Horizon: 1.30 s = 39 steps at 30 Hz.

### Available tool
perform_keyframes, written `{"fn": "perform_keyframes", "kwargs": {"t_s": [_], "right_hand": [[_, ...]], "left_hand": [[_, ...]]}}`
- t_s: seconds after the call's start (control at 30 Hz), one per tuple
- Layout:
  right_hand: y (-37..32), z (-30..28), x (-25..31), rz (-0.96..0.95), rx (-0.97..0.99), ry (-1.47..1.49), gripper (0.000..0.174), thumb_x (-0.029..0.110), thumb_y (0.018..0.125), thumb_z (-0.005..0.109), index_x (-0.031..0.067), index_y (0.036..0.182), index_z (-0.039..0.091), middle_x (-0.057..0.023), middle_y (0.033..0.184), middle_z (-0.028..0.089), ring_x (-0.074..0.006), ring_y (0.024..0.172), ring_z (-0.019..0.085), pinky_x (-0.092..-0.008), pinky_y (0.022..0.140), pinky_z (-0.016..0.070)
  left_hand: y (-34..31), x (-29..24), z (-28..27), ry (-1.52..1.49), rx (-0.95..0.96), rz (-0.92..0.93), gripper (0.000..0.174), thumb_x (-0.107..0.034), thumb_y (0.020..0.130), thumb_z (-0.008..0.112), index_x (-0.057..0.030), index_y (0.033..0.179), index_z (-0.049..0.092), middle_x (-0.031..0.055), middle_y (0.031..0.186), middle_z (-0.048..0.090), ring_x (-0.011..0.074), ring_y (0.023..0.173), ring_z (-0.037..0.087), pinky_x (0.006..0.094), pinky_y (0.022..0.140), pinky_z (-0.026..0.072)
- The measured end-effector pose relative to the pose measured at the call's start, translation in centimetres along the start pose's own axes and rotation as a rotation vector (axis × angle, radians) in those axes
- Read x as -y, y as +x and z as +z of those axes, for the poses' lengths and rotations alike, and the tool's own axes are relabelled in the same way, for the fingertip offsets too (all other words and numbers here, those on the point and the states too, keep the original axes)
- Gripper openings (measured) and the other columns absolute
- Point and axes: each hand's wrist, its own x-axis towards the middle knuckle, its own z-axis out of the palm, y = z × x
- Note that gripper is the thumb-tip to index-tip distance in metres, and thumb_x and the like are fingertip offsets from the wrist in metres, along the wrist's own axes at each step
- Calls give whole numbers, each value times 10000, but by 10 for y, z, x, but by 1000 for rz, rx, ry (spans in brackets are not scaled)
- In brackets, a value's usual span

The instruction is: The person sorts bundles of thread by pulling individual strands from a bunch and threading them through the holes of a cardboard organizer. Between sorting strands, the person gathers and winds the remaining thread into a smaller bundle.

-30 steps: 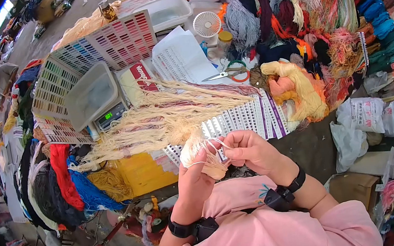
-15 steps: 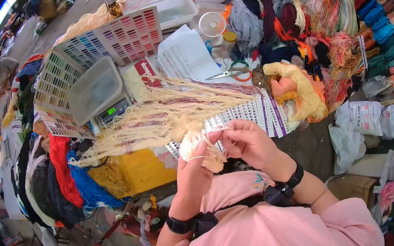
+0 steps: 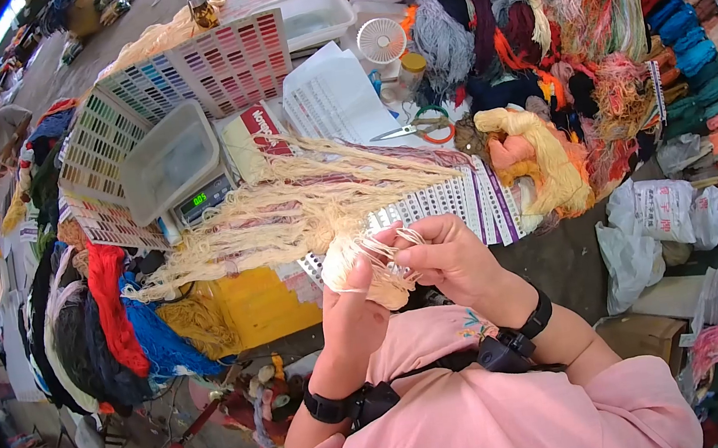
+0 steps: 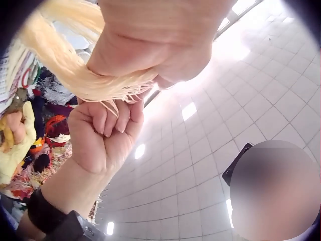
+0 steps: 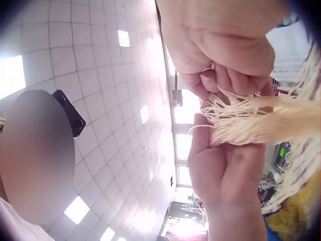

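A cream yarn bundle (image 3: 341, 258) is gripped by the left hand (image 3: 355, 315), its thumb pressed over the strands. Beyond it, the cream strands (image 3: 284, 202) fan out across the table. The right hand (image 3: 465, 269) pinches thin loops at the bundle's end between thumb and fingers, close beside the left fingertips. In the left wrist view the yarn (image 4: 60, 60) passes under the left hand (image 4: 155, 40), with the right hand (image 4: 103, 130) curled just below. The right wrist view has loose loops of yarn (image 5: 241, 120) between the right hand (image 5: 220, 45) and the left hand (image 5: 225, 170).
Scissors (image 3: 406, 131), a small white fan (image 3: 381, 41) and paper sheets (image 3: 333, 96) lie beyond the strands. A plastic tub (image 3: 172, 162) sits on a scale (image 3: 205, 199) before a colour chart (image 3: 234, 64). Coloured yarn piles (image 3: 540, 155) line both sides.
The right hand has shifted slightly left and up, drawing the thin loops about near the bundle's end. The left hand keeps its grip on the yarn.
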Motion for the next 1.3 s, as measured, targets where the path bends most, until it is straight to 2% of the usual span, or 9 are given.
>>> {"fn": "perform_keyframes", "kwargs": {"t_s": [0.17, 0.5, 0.67, 0.8, 1.0, 1.07, 1.17, 1.23, 1.3], "right_hand": [[-2, -1, 0, -22, 23, 41, 123, 16, 717, 560, -25, 828, 594, 6, 636, 529, -21, 515, 412, -154, 461, 305], [1, -9, -7, -62, 50, 46, 68, 19, 722, 547, -8, 776, 578, 5, 650, 526, -34, 541, 428, -166, 491, 328], [1, -4, -5, -94, 54, -12, 55, 4, 726, 536, -9, 767, 569, 5, 663, 531, -34, 589, 460, -180, 543, 378], [4, -9, -12, -159, 77, -30, 84, -8, 728, 527, -10, 802, 567, 5, 694, 539, -36, 643, 488, -184, 577, 401], [4, -12, -8, -178, 47, 5, 68, 13, 746, 514, 3, 805, 545, -4, 708, 542, -35, 605, 465, -175, 527, 377], [1, -21, -5, -24, 130, 160, 65, 42, 752, 517, 12, 809, 526, -2, 655, 498, -52, 554, 429, -183, 494, 336], [-1, -46, 0, 176, 305, 342, 84, 78, 766, 513, 26, 832, 501, -13, 654, 506, -50, 504, 387, -176, 455, 290], [-6, -56, 10, 343, 367, 412, 84, 90, 760, 532, 23, 808, 515, -4, 635, 508, -54, 489, 394, -185, 449, 299], [-15, -66, 31, 151, 249, -353, 80, 88, 751, 546, 18, 785, 528, 0, 617, 504, -67, 496, 411, -197, 457, 315]], "left_hand": [[0, 5, -2, 134, -106, 34, 269, -76, 809, 474, 28, 1057, 461, 132, 1064, 502, 213, 947, 520, 330, 764, 452], [2, 10, -4, 48, -112, 85, 242, -75, 817, 469, 15, 1042, 473, 122, 1011, 531, 207, 915, 536, 325, 755, 458], [3, 9, -7, 81, -65, 108, 246, -56, 801, 492, 23, 1034, 480, 129, 978, 543, 196, 875, 552, 305, 723, 467], [5, 11, -8, 285, -123, 166, 253, -18, 769, 521, 26, 1017, 489, 131, 970, 543, 186, 853, 557, 288, 700, 471], [9, 11, 1, 208, -202, 97, 180, -66, 785, 513, 6, 950, 518, 81, 892, 548, 154, 776, 550, 261, 656, 452], [11, 11, 8, 101, -247, 15, 171, -101, 802, 506, -5, 942, 521, 41, 817, 557, 120, 707, 537, 221, 619, 425], [17, 15, -4, -46, 48, 128, 174, -169, 831, 464, -10, 881, 514, 57, 750, 546, 114, 601, 513, 220, 554, 406], [25, 8, 4, 398, -22, -155, 148, -155, 820, 455, -15, 800, 499, 54, 684, 500, 124, 521, 459, 224, 481, 372], [42, 7, 2, 671, -31, -360, 128, -111, 796, 446, -25, 702, 464, 50, 579, 458, 123, 423, 408, 226, 382, 324]]}}
